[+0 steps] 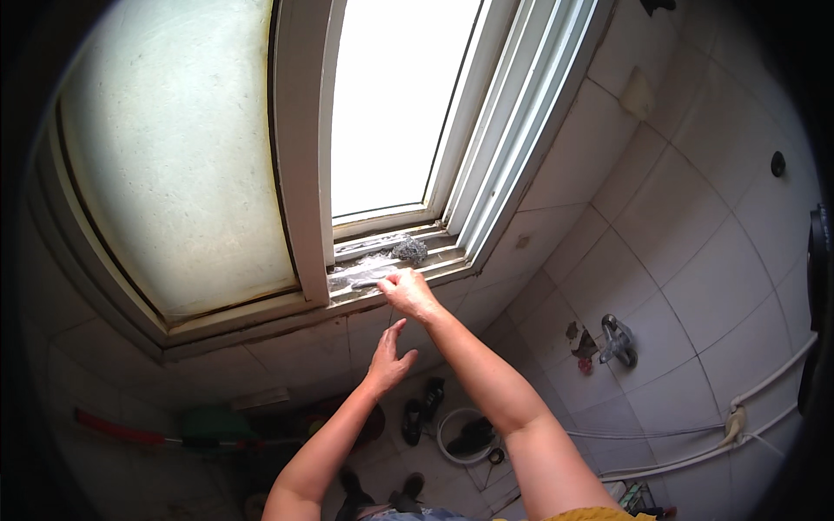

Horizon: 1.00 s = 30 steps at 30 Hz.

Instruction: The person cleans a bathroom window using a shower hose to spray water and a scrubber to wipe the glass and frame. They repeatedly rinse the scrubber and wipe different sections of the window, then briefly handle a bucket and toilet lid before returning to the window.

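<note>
My right hand (410, 292) reaches to the lower track of a sliding window (443, 264). Its fingers are shut on the end of a slim grey object (367, 284), too small to name surely. Under and behind that object, clear crumpled plastic film (365, 268) lies along the track. A steel wool scourer (410, 249) rests in the grooves just beyond my knuckles. Below the sill, my left hand (389, 363) hangs in the air with fingers apart, holding nothing.
A frosted window pane (182, 169) fills the left. On the right tiled wall are a metal tap (618, 340) and white pipes (690, 464). Below stand black shoes (422, 407), a white basin (449, 449) and a red-handled pole (120, 426).
</note>
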Motion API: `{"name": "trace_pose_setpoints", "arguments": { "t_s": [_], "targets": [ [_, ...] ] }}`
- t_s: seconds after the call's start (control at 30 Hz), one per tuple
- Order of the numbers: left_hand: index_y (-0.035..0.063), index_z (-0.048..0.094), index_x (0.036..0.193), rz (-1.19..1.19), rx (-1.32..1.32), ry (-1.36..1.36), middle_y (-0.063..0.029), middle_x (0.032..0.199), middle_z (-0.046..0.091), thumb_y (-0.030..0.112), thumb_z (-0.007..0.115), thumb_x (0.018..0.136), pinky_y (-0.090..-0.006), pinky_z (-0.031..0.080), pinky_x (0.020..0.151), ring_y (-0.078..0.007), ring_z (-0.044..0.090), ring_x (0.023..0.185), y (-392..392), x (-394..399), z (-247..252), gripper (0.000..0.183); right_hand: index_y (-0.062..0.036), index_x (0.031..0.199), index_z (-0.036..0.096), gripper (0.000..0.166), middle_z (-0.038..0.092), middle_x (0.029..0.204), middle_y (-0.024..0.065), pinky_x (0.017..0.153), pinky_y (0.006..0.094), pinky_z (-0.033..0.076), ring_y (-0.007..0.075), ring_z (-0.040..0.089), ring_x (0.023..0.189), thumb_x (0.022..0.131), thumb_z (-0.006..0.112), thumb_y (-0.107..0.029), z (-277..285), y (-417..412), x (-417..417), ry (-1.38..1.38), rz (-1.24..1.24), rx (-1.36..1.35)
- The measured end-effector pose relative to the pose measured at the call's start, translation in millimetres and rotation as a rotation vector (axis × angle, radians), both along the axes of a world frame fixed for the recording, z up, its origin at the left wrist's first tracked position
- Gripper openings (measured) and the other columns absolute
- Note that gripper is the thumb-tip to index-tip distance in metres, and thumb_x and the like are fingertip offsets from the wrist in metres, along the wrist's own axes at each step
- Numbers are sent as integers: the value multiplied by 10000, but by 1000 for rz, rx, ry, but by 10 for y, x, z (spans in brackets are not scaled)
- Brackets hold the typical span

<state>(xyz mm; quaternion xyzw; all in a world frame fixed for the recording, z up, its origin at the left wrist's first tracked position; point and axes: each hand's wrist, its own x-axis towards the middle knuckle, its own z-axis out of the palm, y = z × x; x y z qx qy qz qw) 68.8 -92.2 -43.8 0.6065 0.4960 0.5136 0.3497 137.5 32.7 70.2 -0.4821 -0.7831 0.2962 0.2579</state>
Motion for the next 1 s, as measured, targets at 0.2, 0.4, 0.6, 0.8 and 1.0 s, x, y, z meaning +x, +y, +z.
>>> {"name": "trace_pose_setpoints", "arguments": {
  "t_s": [0.2,0.4,0.6,0.8,1.0],
  "targets": [
    [63,463,1381,-165,-10,154,-157,1357,521,236,668,825,-419,356,1097,-338,446,1285,-444,65,113,618,-18,719,705,342,671,767,214,709,458,522,390,668,742,841,629,-329,103,563,1127,-189,-374,152],
    [61,460,1389,-185,-145,121,-159,1362,515,265,671,826,-424,355,1099,-324,451,1286,-766,77,-207,635,-49,687,713,337,666,653,150,676,399,528,293,676,650,832,607,-335,-33,682,1241,-226,-372,110],
    [55,300,1483,-208,-251,-279,-185,1434,436,183,684,869,-397,341,1113,-291,424,1334,-631,112,-261,735,-30,751,700,316,661,735,206,693,441,508,362,662,715,836,595,-316,-115,-89,252,-96,-85,56],
    [92,233,1526,-128,-434,-507,-173,1516,343,182,627,917,-416,330,1125,-308,348,1397,-594,173,-519,730,-17,821,678,310,668,675,136,663,388,519,256,668,650,903,577,-298,-502,-628,50,160,-201,-194],
    [102,234,1530,-196,-400,-405,-173,1543,301,238,645,908,-410,297,1150,-309,311,1421,-737,296,-546,758,-81,937,558,190,547,617,19,343,235,309,77,378,385,987,465,-239,-1009,-650,761,532,-624,-534]
  ]
}}
